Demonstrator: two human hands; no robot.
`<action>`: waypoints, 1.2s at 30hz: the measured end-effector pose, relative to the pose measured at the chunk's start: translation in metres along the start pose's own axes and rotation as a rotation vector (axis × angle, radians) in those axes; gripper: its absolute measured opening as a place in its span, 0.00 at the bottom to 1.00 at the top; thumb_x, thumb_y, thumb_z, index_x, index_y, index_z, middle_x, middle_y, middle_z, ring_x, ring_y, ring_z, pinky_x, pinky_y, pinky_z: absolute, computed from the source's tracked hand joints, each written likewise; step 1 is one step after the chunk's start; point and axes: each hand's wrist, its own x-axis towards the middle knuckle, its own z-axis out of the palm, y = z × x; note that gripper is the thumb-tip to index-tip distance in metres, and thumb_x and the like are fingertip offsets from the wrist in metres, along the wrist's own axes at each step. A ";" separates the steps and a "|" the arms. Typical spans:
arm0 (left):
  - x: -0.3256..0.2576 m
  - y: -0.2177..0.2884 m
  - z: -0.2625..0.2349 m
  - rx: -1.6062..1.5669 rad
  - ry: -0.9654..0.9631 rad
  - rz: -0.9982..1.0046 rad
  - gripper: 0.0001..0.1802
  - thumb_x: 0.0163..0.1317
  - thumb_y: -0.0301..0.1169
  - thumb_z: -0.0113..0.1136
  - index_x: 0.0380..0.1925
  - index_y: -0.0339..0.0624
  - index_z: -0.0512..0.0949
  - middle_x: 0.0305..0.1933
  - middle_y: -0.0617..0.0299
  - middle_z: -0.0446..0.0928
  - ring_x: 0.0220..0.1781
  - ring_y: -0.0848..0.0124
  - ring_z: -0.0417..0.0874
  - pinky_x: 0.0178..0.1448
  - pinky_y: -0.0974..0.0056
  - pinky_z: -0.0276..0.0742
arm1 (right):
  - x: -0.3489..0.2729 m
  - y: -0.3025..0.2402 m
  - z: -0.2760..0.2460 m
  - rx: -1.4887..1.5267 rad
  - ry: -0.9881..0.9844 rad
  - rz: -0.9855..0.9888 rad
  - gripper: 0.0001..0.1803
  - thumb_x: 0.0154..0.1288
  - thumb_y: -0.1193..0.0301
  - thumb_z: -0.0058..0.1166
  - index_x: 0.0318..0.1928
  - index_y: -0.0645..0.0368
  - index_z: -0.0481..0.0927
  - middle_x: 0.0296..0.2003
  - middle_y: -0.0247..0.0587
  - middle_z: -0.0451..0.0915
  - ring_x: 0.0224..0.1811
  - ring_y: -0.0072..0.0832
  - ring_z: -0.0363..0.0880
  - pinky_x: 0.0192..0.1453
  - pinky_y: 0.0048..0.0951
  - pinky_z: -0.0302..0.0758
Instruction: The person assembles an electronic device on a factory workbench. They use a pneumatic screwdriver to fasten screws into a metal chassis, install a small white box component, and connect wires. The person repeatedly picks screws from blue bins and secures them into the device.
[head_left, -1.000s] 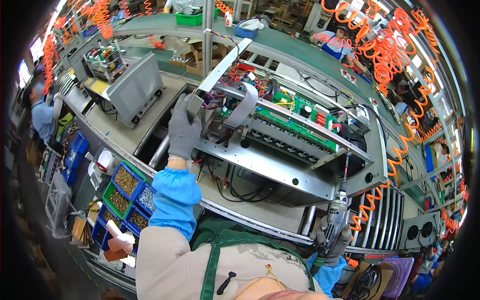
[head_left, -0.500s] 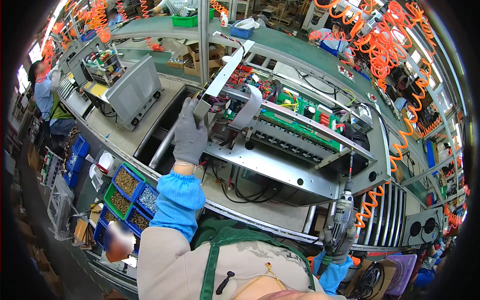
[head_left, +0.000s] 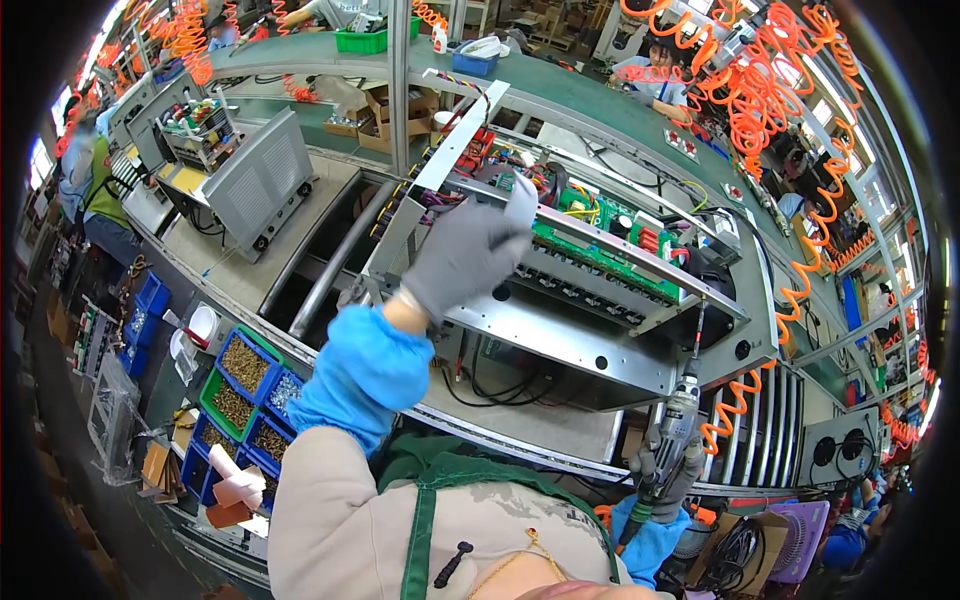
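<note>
Gloved left hand point(head_left: 465, 255) raised before metal chassis point(head_left: 560, 335), right hand point(head_left: 668, 470) gripping screwdriver point(head_left: 680, 415), parts bins point(head_left: 245, 390) beside

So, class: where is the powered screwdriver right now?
The powered screwdriver is low on the right, upright in the gloved right hand, just below the open metal chassis.

Open gap below the metal chassis point(head_left: 560, 330); its raised side panel point(head_left: 440, 170) and wiring point(head_left: 520, 175) crowd the top.
</note>
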 end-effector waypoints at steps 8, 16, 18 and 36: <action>0.163 -0.028 -0.043 -0.582 0.172 -0.321 0.28 0.65 0.49 0.52 0.56 0.39 0.70 0.50 0.53 0.75 0.49 0.66 0.78 0.51 0.64 0.77 | 0.000 0.005 -0.001 0.072 -0.106 0.020 0.31 0.67 0.53 0.50 0.59 0.64 0.61 0.34 0.52 0.76 0.16 0.32 0.76 0.24 0.40 0.82; 0.143 -0.071 -0.075 -0.673 0.064 -0.222 0.26 0.69 0.45 0.51 0.59 0.40 0.69 0.53 0.56 0.75 0.48 0.67 0.79 0.49 0.65 0.80 | -0.002 0.013 -0.004 0.056 -0.119 0.043 0.33 0.64 0.48 0.52 0.54 0.64 0.64 0.30 0.47 0.74 0.16 0.29 0.73 0.23 0.34 0.78; 0.099 -0.071 -0.076 -0.982 0.155 -0.175 0.26 0.69 0.45 0.50 0.57 0.36 0.70 0.48 0.58 0.78 0.44 0.71 0.81 0.52 0.68 0.78 | -0.010 0.018 0.018 0.068 -0.036 0.106 0.36 0.59 0.46 0.56 0.53 0.63 0.63 0.27 0.43 0.73 0.17 0.27 0.73 0.23 0.31 0.76; -0.452 -0.153 0.029 0.584 0.465 -1.580 0.16 0.61 0.29 0.51 0.49 0.42 0.76 0.50 0.43 0.75 0.52 0.48 0.77 0.52 0.50 0.76 | 0.032 0.111 0.032 -0.152 -0.502 1.014 0.49 0.46 0.43 0.65 0.60 0.61 0.60 0.37 0.40 0.72 0.23 0.25 0.73 0.27 0.26 0.75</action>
